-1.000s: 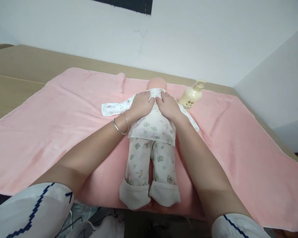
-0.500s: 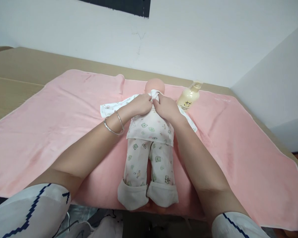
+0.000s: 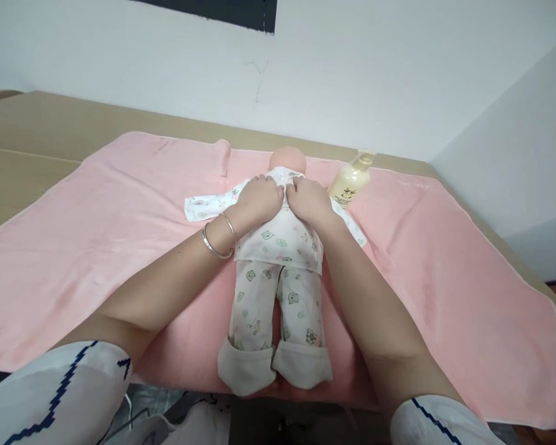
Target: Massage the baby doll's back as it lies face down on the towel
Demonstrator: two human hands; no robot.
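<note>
A doll (image 3: 288, 159) lies on its back, its bald head away from me. It wears a white shirt (image 3: 280, 238) with small green animal prints and matching trousers (image 3: 256, 303) with turned-up white cuffs. My left hand (image 3: 262, 199), a silver bangle on its wrist, rests closed on one side of the shirt's chest. Opposite it, my right hand (image 3: 308, 201) is closed on the other side of the chest. A narrow strip of shirt shows between the two thumbs. The fingertips are mostly hidden against the cloth.
Under the doll a pink blanket (image 3: 445, 296) spreads over a tan table (image 3: 97, 117). A pale yellow pump bottle (image 3: 351, 182) stands beside the doll's head on the right, close to one sleeve. A white wall (image 3: 352, 74) rises behind.
My hands have moved slightly apart from the bunched cloth at the collar, which now lies flatter below the doll's head. The doll and bottle have stayed in place.
</note>
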